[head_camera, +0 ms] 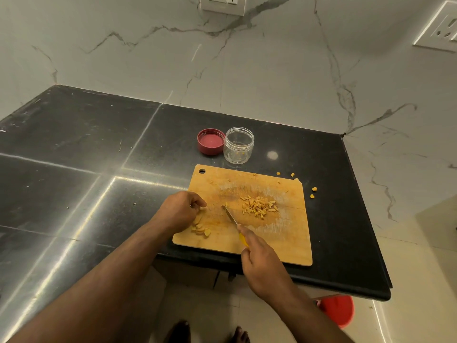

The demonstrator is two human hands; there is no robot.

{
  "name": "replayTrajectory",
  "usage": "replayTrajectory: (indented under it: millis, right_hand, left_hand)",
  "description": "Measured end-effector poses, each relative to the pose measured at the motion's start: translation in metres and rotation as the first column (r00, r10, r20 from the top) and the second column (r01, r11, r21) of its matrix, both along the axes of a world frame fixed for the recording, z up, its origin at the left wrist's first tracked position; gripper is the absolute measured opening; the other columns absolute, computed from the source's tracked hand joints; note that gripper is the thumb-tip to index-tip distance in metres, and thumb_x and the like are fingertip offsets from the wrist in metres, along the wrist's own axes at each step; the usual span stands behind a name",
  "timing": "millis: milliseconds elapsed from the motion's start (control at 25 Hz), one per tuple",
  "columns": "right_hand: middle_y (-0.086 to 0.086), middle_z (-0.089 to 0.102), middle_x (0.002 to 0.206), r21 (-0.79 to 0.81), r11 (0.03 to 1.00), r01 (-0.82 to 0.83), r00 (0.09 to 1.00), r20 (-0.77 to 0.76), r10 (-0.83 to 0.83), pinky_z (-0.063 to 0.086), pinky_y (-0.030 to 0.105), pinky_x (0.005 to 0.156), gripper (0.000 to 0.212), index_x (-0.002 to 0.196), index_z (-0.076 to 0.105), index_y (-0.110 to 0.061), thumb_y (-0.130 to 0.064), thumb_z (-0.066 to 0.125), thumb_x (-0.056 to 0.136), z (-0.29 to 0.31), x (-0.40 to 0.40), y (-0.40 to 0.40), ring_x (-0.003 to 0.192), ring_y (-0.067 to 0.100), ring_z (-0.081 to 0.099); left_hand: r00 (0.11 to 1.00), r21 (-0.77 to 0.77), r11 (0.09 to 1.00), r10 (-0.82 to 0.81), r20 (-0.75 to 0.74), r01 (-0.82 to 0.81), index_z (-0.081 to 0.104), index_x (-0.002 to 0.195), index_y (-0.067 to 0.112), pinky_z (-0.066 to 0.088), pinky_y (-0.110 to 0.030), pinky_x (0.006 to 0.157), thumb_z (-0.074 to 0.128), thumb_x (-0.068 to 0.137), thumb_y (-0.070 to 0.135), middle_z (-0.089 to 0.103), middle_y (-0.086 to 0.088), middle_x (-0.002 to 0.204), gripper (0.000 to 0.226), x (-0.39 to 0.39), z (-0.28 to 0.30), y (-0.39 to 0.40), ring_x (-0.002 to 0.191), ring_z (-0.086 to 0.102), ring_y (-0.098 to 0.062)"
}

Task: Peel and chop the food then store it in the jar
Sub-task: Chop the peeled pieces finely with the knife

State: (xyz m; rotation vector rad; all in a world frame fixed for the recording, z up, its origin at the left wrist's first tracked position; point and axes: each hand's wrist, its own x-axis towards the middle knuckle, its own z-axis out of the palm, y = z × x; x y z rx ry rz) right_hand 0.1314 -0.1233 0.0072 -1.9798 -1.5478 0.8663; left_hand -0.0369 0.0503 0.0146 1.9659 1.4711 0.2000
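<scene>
Head view: we take the board (284, 248) as landmark, lying on the black counter (74, 149) at its front right corner. Our left hand (179, 210) rests on the board's left edge, fingers curled, pinching a slice (203, 208) at the fingertips. More slices (199, 227) lie just beside that hand, on the board's near-left part. Our right hand (262, 263) is at the board's front edge and grips the yellow handle of a knife (231, 216); the blade points toward the board's middle, tip close to the surface, whether touching we cannot tell. A chopped pile (259, 206) sits at the board's centre, right of the blade. The jar (238, 146) stands open just behind the board, a few yellow bits inside. Its red lid (211, 141) lies upturned, touching the jar's left side. Stray bits (314, 189) lie on the counter off the board's far right corner.
</scene>
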Motion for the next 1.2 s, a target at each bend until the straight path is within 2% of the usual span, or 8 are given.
replayTrajectory:
  millis: [120, 240, 400, 520, 720, 840, 1080, 1200]
  right_hand:
    - [-0.006, 0.041, 0.149, 0.032, 0.993, 0.111, 0.993, 0.025, -0.112, 0.038, 0.020, 0.105, 0.053, 0.154, 0.028, -0.028, -0.018, 0.039, 0.103, 0.003, 0.007, -0.003, 0.127, 0.006, 0.043]
    - [-0.013, 0.046, 0.136, 0.053, 0.995, 0.089, 0.996, 0.003, -0.089, 0.036, 0.008, 0.094, 0.053, 0.153, 0.029, -0.035, -0.019, 0.040, 0.103, 0.006, 0.006, -0.010, 0.112, -0.005, 0.043]
    - [-0.016, 0.044, 0.104, 0.091, 0.994, 0.069, 0.990, 0.120, -0.079, 0.049, 0.024, 0.067, 0.053, 0.148, 0.030, -0.047, -0.024, 0.042, 0.102, 0.007, 0.003, -0.013, 0.080, 0.007, 0.053]
    - [-0.013, 0.039, 0.098, 0.098, 0.994, 0.044, 0.973, 0.220, -0.065, 0.049, 0.028, 0.058, 0.051, 0.148, 0.031, -0.046, -0.026, 0.042, 0.102, 0.009, 0.006, -0.015, 0.069, 0.013, 0.051]
    - [-0.012, 0.038, 0.099, 0.085, 0.994, 0.063, 0.963, 0.257, -0.083, 0.051, 0.030, 0.058, 0.051, 0.148, 0.031, -0.046, -0.027, 0.042, 0.102, 0.012, 0.011, -0.019, 0.068, 0.013, 0.050]
    - [-0.014, 0.039, 0.096, 0.084, 0.991, 0.108, 0.974, 0.191, -0.122, 0.049, 0.028, 0.062, 0.050, 0.147, 0.034, -0.046, -0.025, 0.042, 0.102, 0.012, 0.016, -0.020, 0.072, 0.012, 0.051]
    - [-0.016, 0.040, 0.095, 0.074, 0.992, 0.098, 0.979, 0.174, -0.110, 0.047, 0.024, 0.061, 0.049, 0.146, 0.035, -0.047, -0.027, 0.043, 0.102, 0.014, 0.018, -0.019, 0.073, 0.011, 0.051]
    - [-0.016, 0.040, 0.095, 0.080, 0.991, 0.106, 0.977, 0.176, -0.119, 0.047, 0.024, 0.060, 0.049, 0.146, 0.035, -0.048, -0.027, 0.043, 0.102, 0.014, 0.019, -0.018, 0.071, 0.011, 0.051]
  left_hand:
    - [1.000, 0.020, 1.000, -0.009, 0.018, 0.009, 0.073, 0.112, 0.026, 0.044, -0.020, 0.079, 0.054, 0.099, 0.011, 0.067, 0.000, 0.125, 0.028, -0.001, 0.003, 0.000, 0.112, 0.060, -0.015]
    - [0.995, 0.034, 0.996, -0.082, 0.057, 0.080, 0.072, 0.115, 0.030, 0.044, -0.020, 0.080, 0.052, 0.099, 0.010, 0.064, 0.005, 0.128, 0.033, 0.012, 0.008, -0.006, 0.114, 0.058, -0.013]
    - [0.971, 0.075, 0.972, -0.229, 0.068, 0.224, 0.064, 0.129, 0.037, 0.043, -0.021, 0.088, 0.051, 0.097, 0.003, 0.056, 0.009, 0.122, 0.049, 0.031, 0.015, -0.014, 0.114, 0.053, -0.010]
    - [0.961, 0.114, 0.955, -0.276, 0.017, 0.272, 0.066, 0.126, 0.036, 0.047, -0.022, 0.090, 0.051, 0.095, 0.001, 0.056, 0.008, 0.123, 0.049, 0.036, 0.014, -0.012, 0.110, 0.053, -0.009]
    - [0.963, 0.111, 0.956, -0.268, -0.039, 0.271, 0.062, 0.133, 0.034, 0.048, -0.026, 0.095, 0.053, 0.097, 0.007, 0.055, 0.005, 0.127, 0.045, 0.044, 0.017, -0.011, 0.114, 0.053, -0.012]
    - [0.970, 0.109, 0.964, -0.238, -0.044, 0.242, 0.060, 0.136, 0.032, 0.047, -0.028, 0.099, 0.054, 0.098, 0.010, 0.056, 0.004, 0.129, 0.044, 0.046, 0.016, -0.009, 0.115, 0.052, -0.013]
    - [0.963, 0.130, 0.959, -0.261, 0.069, 0.251, 0.070, 0.121, 0.033, 0.049, -0.025, 0.095, 0.054, 0.096, 0.004, 0.059, 0.007, 0.125, 0.041, 0.048, 0.014, -0.013, 0.114, 0.054, -0.011]
    - [0.953, 0.123, 0.946, -0.304, 0.023, 0.299, 0.071, 0.121, 0.031, 0.050, -0.028, 0.097, 0.055, 0.094, 0.003, 0.059, 0.006, 0.126, 0.042, 0.050, 0.014, -0.013, 0.114, 0.054, -0.012]
